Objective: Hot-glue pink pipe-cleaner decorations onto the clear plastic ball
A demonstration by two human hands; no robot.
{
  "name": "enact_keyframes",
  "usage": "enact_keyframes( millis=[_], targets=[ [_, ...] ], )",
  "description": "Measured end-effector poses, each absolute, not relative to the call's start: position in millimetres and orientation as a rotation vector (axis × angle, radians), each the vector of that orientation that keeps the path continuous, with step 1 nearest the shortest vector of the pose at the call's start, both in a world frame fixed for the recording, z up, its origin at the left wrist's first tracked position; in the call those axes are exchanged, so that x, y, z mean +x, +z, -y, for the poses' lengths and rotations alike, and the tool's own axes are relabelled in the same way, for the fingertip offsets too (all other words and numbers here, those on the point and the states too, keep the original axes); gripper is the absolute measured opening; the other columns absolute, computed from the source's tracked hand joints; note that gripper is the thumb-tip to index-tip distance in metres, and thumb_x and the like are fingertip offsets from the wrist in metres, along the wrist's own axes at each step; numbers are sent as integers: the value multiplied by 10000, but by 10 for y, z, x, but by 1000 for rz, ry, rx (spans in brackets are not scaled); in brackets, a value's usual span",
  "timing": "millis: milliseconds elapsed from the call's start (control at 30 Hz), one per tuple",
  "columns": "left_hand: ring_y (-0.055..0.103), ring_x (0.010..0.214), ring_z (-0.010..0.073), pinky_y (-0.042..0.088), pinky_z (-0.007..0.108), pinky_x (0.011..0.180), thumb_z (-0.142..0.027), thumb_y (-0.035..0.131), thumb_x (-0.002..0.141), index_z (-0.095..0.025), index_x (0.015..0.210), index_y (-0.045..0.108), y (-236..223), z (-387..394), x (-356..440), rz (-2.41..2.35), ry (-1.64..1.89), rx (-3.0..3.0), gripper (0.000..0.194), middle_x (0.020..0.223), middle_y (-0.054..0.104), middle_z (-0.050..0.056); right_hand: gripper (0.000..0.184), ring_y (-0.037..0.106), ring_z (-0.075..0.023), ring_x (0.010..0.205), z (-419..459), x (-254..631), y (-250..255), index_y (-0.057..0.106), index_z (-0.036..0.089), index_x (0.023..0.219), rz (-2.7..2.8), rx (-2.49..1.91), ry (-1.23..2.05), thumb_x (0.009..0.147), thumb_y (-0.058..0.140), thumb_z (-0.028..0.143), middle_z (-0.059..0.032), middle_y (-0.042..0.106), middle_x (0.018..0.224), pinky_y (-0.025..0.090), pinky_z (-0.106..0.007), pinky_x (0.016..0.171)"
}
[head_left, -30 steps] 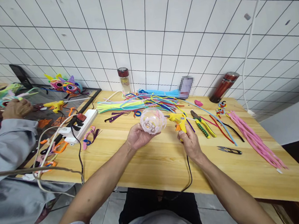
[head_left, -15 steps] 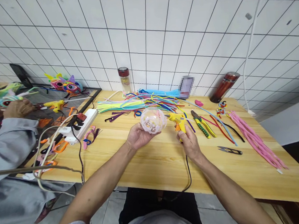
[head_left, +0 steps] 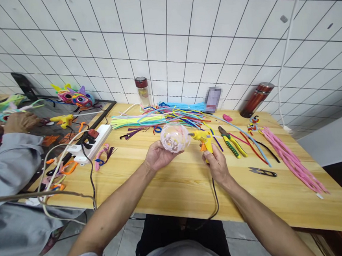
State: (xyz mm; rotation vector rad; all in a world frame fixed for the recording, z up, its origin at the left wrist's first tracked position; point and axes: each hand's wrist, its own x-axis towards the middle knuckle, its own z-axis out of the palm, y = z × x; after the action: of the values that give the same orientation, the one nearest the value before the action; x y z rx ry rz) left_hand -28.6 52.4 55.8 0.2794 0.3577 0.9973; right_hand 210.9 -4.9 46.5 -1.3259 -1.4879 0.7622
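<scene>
A clear round ball (head_left: pixel 175 138) with pale pinkish trim is held above the wooden table by my left hand (head_left: pixel 158 156), whose fingers curl beneath it. In my right hand (head_left: pixel 217 162) is a yellow hot glue gun (head_left: pixel 203 137), gripped by its handle. Its nozzle points left and lies close against the ball's right side; I cannot tell whether it touches. From the handle a black cord hangs down past the table's front edge. Behind the ball lies a heap of coloured pipe cleaners (head_left: pixel 140 119).
Right of the glue gun lie pliers (head_left: pixel 233 142), thread snips (head_left: pixel 262 171) and pink pipe cleaners (head_left: pixel 292 158). A glass bottle (head_left: pixel 142 91) and a red flask (head_left: pixel 256 99) stand near the wall. At left are a power strip (head_left: pixel 92 145) and a co-worker's hands (head_left: pixel 19 123).
My hands, the ball and the glue gun stay almost in place; the nozzle shifts very slightly along the ball's right side. At left, the co-worker's hands move a little.
</scene>
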Motion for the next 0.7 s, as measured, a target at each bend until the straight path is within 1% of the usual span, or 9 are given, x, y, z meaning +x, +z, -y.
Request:
enact_keyframes(
  millis=[167,367,533,700],
  targets=[
    [763,1029,298,568,486,997,-115,522,674,-130,1428,626,542,-528,-289,-340,993,263,761,1176,808,140,342,476,-143,575,32,2114,423,599,220,1052,1457,-1325,788,971,507,540,43,546,679,390,-270,522],
    [760,1057,301,560,499,1030,-115,529,682,-124,1405,634,541,-531,-295,-338,987,281,732,1199,802,144,348,490,-146,582,30,2103,423,600,221,1064,1473,-1334,827,978,501,543,45,542,674,393,-276,539],
    [759,1061,310,567,503,1020,-120,532,671,-117,1363,653,551,-526,-287,-346,990,280,703,1190,801,151,352,496,-151,586,32,2106,418,601,224,1063,1478,-1343,830,975,499,549,41,547,679,406,-287,554],
    [765,1019,299,568,503,1015,-111,527,675,-113,1364,655,548,-524,-286,-356,999,268,700,1164,806,151,363,499,-156,590,30,2108,416,604,225,1067,1474,-1351,847,973,500,560,36,552,680,403,-295,556]
  ],
)
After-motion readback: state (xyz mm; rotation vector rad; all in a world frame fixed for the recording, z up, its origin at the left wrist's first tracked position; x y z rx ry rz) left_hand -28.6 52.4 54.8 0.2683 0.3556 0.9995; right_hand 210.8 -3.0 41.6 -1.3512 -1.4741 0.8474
